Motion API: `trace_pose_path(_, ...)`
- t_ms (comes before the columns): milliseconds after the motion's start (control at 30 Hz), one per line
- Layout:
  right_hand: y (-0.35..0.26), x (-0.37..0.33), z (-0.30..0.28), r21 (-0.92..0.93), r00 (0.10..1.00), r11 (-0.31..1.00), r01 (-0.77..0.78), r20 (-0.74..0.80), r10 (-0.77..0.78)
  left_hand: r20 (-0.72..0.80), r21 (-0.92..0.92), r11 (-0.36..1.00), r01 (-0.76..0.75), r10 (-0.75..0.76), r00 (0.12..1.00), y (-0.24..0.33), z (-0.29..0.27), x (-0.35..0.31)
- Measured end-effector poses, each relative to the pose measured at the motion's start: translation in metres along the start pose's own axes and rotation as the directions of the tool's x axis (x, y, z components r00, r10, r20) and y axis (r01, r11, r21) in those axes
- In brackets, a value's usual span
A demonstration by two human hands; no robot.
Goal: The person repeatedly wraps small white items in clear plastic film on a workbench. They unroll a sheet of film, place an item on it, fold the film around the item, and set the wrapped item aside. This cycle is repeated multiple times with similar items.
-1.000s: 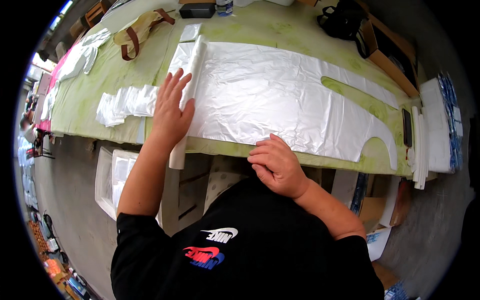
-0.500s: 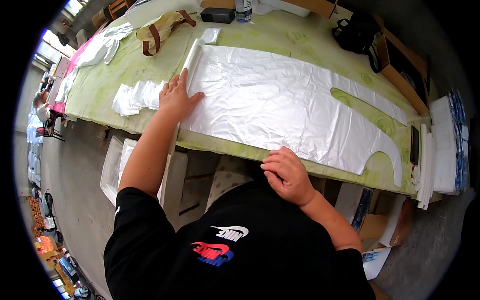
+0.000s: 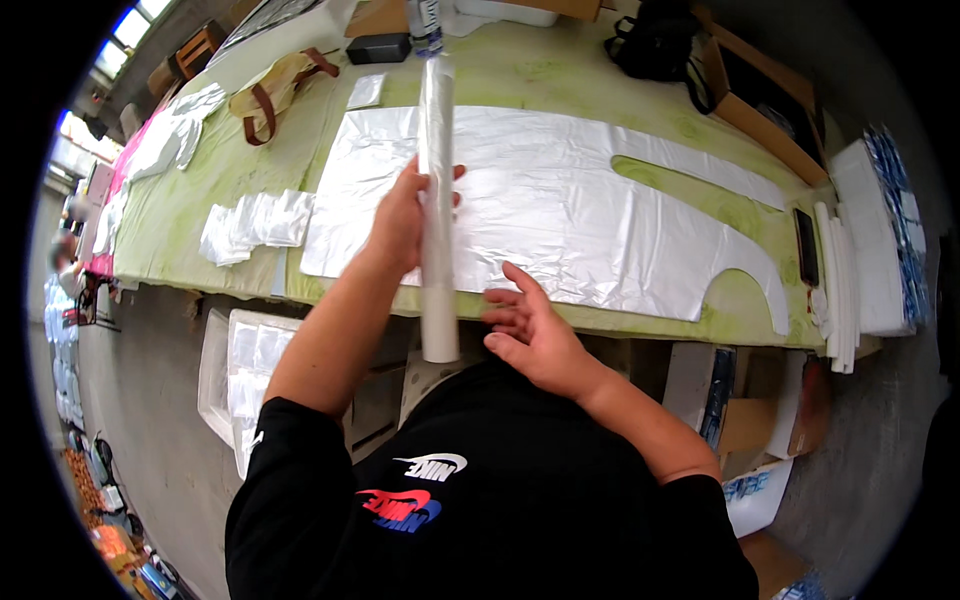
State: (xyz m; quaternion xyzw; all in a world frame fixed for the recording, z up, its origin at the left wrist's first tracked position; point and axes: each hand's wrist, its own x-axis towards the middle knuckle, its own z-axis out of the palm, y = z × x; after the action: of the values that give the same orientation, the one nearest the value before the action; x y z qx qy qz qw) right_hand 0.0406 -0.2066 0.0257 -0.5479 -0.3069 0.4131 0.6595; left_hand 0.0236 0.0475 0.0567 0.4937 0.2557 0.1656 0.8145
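A white, slightly see-through plastic apron [image 3: 520,185] lies flat on the green-patterned tablecloth [image 3: 540,75], its neck and arm cut-outs at the right end. Above its left part, my left hand [image 3: 405,215] grips a long pale tube [image 3: 438,210], upright in the picture, with fingers wrapped round its middle. Whether film is wound on the tube, I cannot tell. My right hand [image 3: 532,330] hovers by the table's near edge with fingers apart, holding nothing. Left of the apron lie several small folded white plastic packets [image 3: 258,225]; one more folded packet [image 3: 367,91] rests beyond it.
A black phone [image 3: 805,246] and several white tubes [image 3: 838,290] lie at the table's right end. At the back stand a bottle [image 3: 425,28], a dark case [image 3: 378,48], a black bag [image 3: 652,45] and a cardboard box [image 3: 765,90]. A plastic bin [image 3: 215,375] sits below left.
My left hand has lifted the tube off the apron's left end and brought it right, over the apron. The right hand has opened its fingers and moved slightly left. The view has shifted.
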Motion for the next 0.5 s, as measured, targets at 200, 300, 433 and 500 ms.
trace_pose_path(200,-0.002,-0.005,-0.005,0.067,0.96,0.959,-0.276,-0.032,0.278,0.074,0.241,0.97,0.022,-0.041,0.996,-0.041,0.071,-0.011)
trace_pose_path(300,-0.005,-0.008,-0.009,0.113,0.963,0.96,-0.257,-0.06,0.264,0.154,0.453,0.891,-0.006,-0.072,0.985,-0.057,0.074,0.0)
trace_pose_path(433,-0.008,-0.015,-0.023,0.145,0.952,0.95,-0.277,-0.095,0.292,0.138,0.512,0.855,-0.078,0.008,0.99,-0.054,0.088,0.033)
trace_pose_path(500,-0.017,-0.026,-0.034,0.129,0.953,0.946,-0.297,-0.017,0.302,0.014,0.465,0.885,-0.022,0.017,1.0,-0.046,0.09,0.066)
